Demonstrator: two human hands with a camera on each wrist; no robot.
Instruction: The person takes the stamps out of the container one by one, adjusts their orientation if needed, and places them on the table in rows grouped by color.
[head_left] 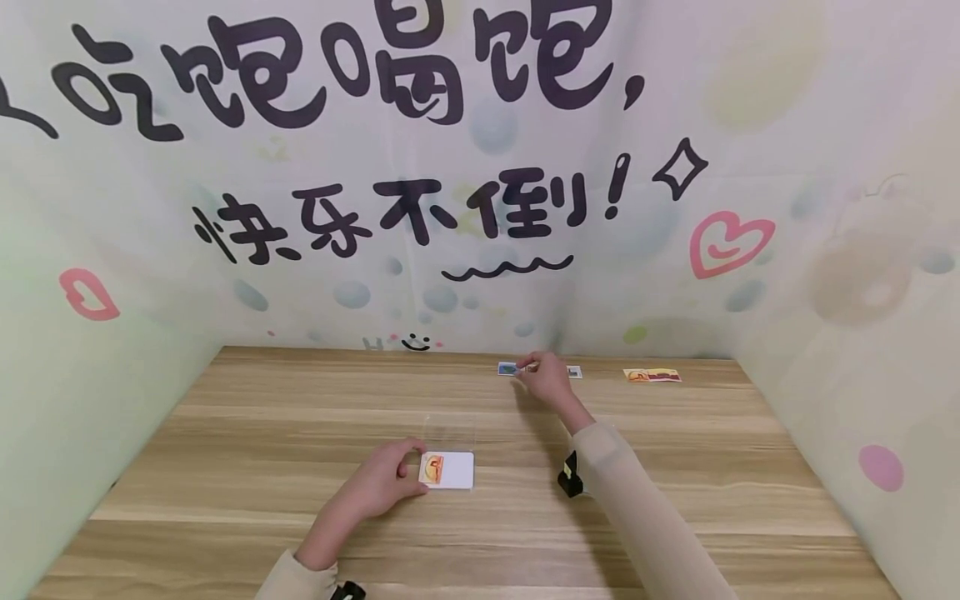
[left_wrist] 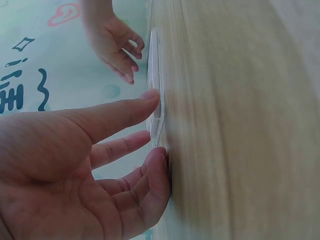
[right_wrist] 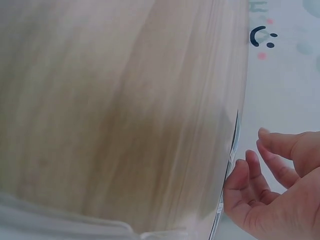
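A white card (head_left: 457, 471) with an orange food picture (head_left: 432, 468) at its left end lies in a clear flat case; the clear lid (head_left: 450, 432) spreads out behind it. My left hand (head_left: 382, 481) holds the case's left end between thumb and forefinger. In the left wrist view, the thumb (left_wrist: 145, 100) lies against the case's edge (left_wrist: 156, 65). At the table's far side my right hand (head_left: 549, 379) hovers over a printed strip, partly covering it; a blue picture (head_left: 507, 368) shows at the strip's left. Thumb and forefinger are bent towards each other, with nothing visible between them.
An orange and dark red printed strip (head_left: 652, 375) lies farther right on the wooden table (head_left: 262, 433). A clear plastic edge (right_wrist: 65, 225) crosses the bottom of the right wrist view. Printed cloth (head_left: 337, 308) hangs behind and at both sides.
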